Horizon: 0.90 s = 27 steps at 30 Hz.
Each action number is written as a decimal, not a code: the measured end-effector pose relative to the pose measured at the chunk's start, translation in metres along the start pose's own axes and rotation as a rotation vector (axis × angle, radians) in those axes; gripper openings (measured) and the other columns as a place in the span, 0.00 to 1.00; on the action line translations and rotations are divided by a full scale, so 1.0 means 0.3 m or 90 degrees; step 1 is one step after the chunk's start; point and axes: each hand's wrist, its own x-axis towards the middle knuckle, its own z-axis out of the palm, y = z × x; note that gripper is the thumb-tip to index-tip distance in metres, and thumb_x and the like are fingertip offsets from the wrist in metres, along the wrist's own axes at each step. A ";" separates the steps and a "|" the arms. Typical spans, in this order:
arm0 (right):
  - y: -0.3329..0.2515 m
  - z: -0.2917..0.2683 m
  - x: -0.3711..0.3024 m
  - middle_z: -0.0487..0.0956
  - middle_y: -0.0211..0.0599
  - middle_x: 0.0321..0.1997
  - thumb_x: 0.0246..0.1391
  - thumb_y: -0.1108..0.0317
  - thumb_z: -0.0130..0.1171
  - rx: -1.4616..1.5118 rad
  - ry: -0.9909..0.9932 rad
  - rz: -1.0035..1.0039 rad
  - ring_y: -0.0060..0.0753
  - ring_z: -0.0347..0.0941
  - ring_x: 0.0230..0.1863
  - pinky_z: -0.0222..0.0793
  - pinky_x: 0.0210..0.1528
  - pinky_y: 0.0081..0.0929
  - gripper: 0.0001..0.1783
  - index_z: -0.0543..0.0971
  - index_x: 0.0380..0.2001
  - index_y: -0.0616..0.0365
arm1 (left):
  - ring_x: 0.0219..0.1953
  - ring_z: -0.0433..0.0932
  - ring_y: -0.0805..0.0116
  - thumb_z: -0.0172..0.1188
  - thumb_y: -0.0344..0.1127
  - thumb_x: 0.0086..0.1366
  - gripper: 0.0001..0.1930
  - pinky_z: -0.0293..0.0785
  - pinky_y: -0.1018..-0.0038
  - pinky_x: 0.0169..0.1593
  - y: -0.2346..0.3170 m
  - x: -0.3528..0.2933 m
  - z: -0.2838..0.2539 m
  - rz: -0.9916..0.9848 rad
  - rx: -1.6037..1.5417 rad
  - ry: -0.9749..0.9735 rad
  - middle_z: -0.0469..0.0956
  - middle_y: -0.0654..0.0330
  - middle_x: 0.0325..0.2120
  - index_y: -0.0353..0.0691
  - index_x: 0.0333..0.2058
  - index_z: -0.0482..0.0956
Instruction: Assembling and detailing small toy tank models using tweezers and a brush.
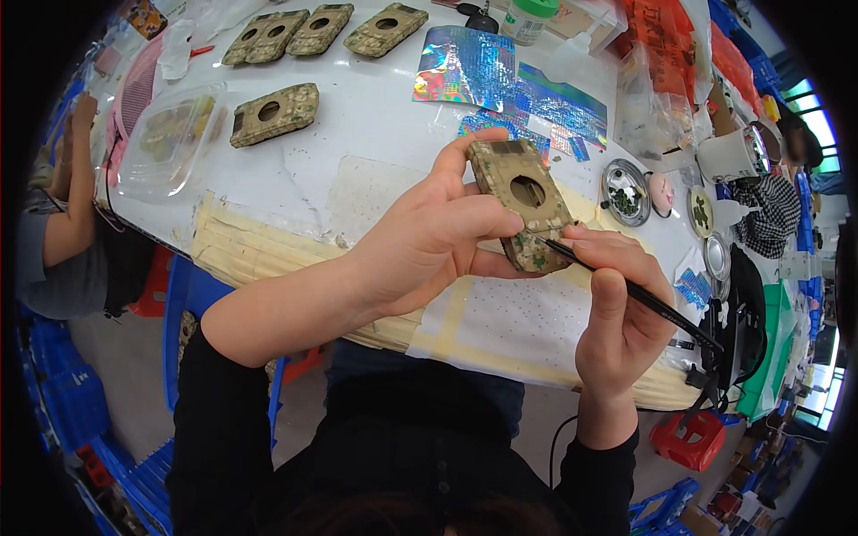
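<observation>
Camouflage-patterned case (521, 204), a flat rectangular piece with a round hole near its middle, is being held up above the near edge of the white worktable (375, 116) in the head view. The left hand (429, 241) is clamping it, thumb across the near face and fingers wrapping round the back, so the piece is tilting toward the person. The right hand (617, 313) is pinching a thin black stylus (626, 286) between thumb and forefinger, its tip touching the lower corner of the case. It looks light and stiff, probably hard plastic with a bumpy decorated skin that may shed small stones if rubbed, so gripping it by the long edges, as the fingers are doing, seems safest. Further back, five more similar cases (273, 113) are lying on the table, with sheets of holographic foil (465, 67) beside them and a small round dish (625, 190) of tiny pieces to the right.
</observation>
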 end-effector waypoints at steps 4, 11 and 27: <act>-0.004 0.001 -0.002 0.81 0.43 0.36 0.54 0.75 0.58 -0.007 0.003 0.003 0.40 0.76 0.41 0.68 0.48 0.33 0.06 0.79 0.34 0.67 | 0.54 0.71 0.58 0.50 0.26 0.61 0.36 0.75 0.58 0.52 0.001 0.002 -0.001 -0.015 0.021 0.016 0.64 0.49 0.55 0.46 0.64 0.42; -0.007 0.006 -0.002 0.81 0.44 0.36 0.52 0.75 0.59 -0.014 0.004 -0.005 0.41 0.76 0.40 0.69 0.48 0.33 0.06 0.79 0.34 0.66 | 0.52 0.73 0.61 0.51 0.25 0.61 0.36 0.76 0.59 0.51 0.002 0.003 0.007 -0.026 0.048 0.041 0.67 0.52 0.52 0.47 0.64 0.43; -0.012 0.001 -0.005 0.80 0.45 0.37 0.53 0.74 0.59 0.009 -0.001 0.003 0.41 0.76 0.42 0.69 0.49 0.34 0.08 0.79 0.35 0.68 | 0.52 0.73 0.61 0.51 0.27 0.62 0.35 0.76 0.59 0.50 0.002 0.002 0.006 -0.021 0.018 0.031 0.66 0.53 0.53 0.47 0.64 0.44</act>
